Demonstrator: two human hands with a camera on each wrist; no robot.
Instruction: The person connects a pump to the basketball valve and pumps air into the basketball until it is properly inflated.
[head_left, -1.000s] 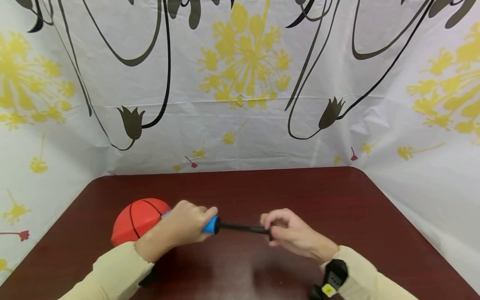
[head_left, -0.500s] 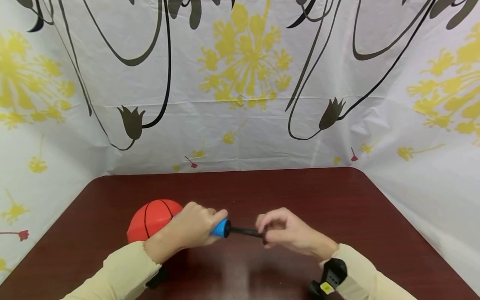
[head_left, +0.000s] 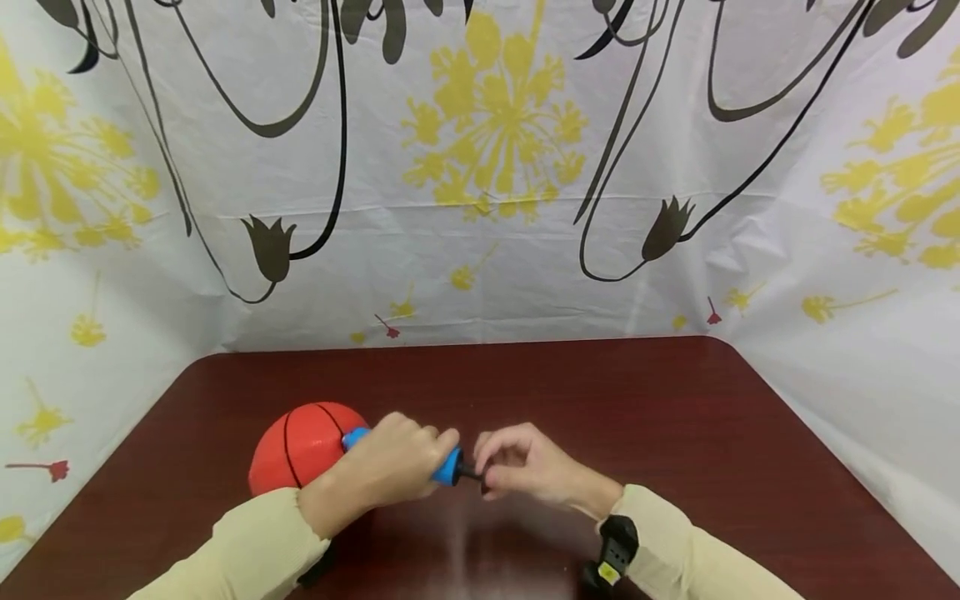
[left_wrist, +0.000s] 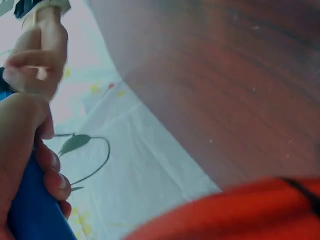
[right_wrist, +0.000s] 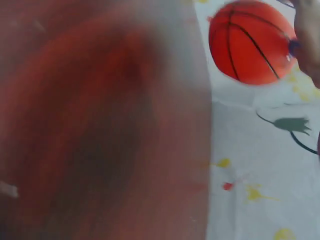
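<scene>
My left hand (head_left: 390,462) grips the blue barrel of a hand pump (head_left: 447,469), fingers wrapped round it. The barrel's far end meets a red-orange basketball (head_left: 296,450) with black lines, whose near side my left forearm partly covers. From the barrel's right end a short stretch of black rod sticks out. My right hand (head_left: 534,468) pinches the black handle at the rod's end between thumb and fingers. In the left wrist view the blue barrel (left_wrist: 37,205) lies in my curled fingers above the ball (left_wrist: 245,212). The right wrist view shows the ball (right_wrist: 247,45) beside my left hand.
A dark red-brown table (head_left: 600,400) with rounded far corners lies beneath my hands. White cloth (head_left: 480,275) printed with yellow flowers and dark stems hangs behind it and along both sides. A black strap device (head_left: 617,546) sits on my right wrist.
My right hand has moved left, pushing the rod into the barrel, so much less of it shows. My left hand and the ball have shifted to the right overall.
</scene>
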